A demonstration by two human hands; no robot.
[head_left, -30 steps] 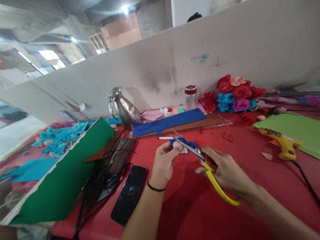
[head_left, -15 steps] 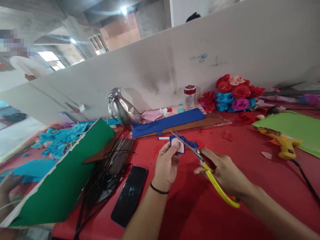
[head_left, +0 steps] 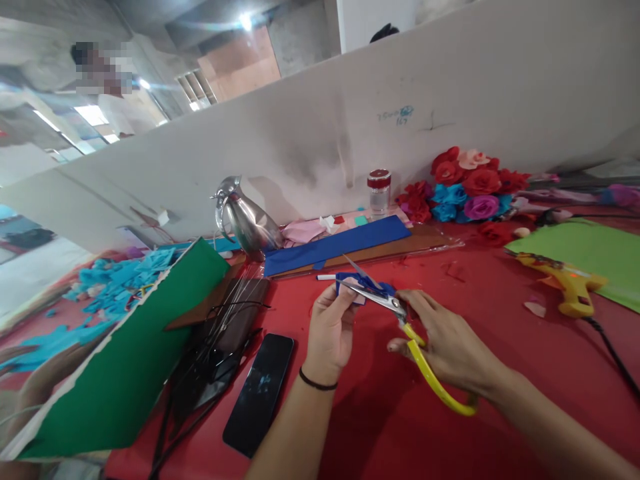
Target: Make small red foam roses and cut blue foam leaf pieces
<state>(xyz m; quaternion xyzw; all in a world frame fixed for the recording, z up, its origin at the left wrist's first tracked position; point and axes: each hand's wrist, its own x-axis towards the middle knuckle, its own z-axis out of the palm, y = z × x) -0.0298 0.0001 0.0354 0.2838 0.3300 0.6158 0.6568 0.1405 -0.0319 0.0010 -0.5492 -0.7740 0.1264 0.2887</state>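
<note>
Pinched between the thumb and fingers of my left hand point(head_left: 327, 333) is a small blue paper piece point(head_left: 342, 277) with a pale pink paper piece point(head_left: 359, 301) on it. My right hand point(head_left: 450, 343) is closed around the yellow handles of a pair of scissors point(head_left: 434, 383). The scissor blades stand apart, one crossing in front of the held paper and the other pointing up behind it. More blue bits show behind the blades. A white pen point(head_left: 327, 277) lies just beyond my left fingertips.
A black phone point(head_left: 259, 393) lies left of my forearm, near a leaning green board point(head_left: 130, 373). A steel jug point(head_left: 250, 217), blue strip point(head_left: 340, 245) and lidded jar point(head_left: 379, 193) stand at the back. Right are paper flowers point(head_left: 470, 180) and a yellow glue gun point(head_left: 570, 288). Far left, a co-worker's arm point(head_left: 55, 373) shows.
The scissor blades have spread wider, and one now lies across the paper. My left hand has tilted the paper. The co-worker's arm and the person in the background have moved.
</note>
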